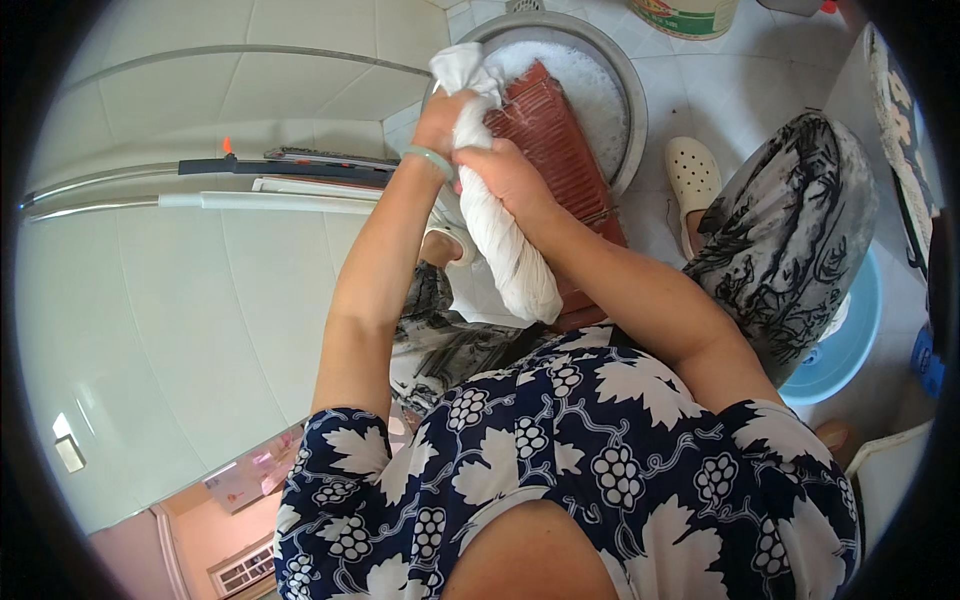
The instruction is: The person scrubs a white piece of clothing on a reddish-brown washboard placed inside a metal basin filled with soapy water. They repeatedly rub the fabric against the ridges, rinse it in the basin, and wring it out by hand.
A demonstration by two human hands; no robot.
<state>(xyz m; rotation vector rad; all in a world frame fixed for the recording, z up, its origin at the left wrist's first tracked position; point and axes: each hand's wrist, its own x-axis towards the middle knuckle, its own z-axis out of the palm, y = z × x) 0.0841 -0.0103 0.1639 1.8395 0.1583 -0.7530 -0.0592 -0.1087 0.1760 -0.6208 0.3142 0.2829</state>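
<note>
A wet-looking white cloth [506, 255] is twisted into a thick rope between my hands. My left hand [441, 124] grips it near its far, bunched end, and a pale green bangle circles that wrist. Close behind, my right hand [514, 176] clasps the twisted middle, while the near end hangs toward my lap. Beneath the cloth, a reddish-brown ridged washboard [555, 127] slants out of a round metal basin [637, 112]. White suds [600, 90] cover the water in the basin.
A light blue plastic basin [862, 337] stands on the tiled floor at right, partly behind my knee. At the top is a bucket [690, 19] with a green label. Mops or poles [285, 202] lean along the tiled wall at left. My cream clog [690, 172] rests beside the metal basin.
</note>
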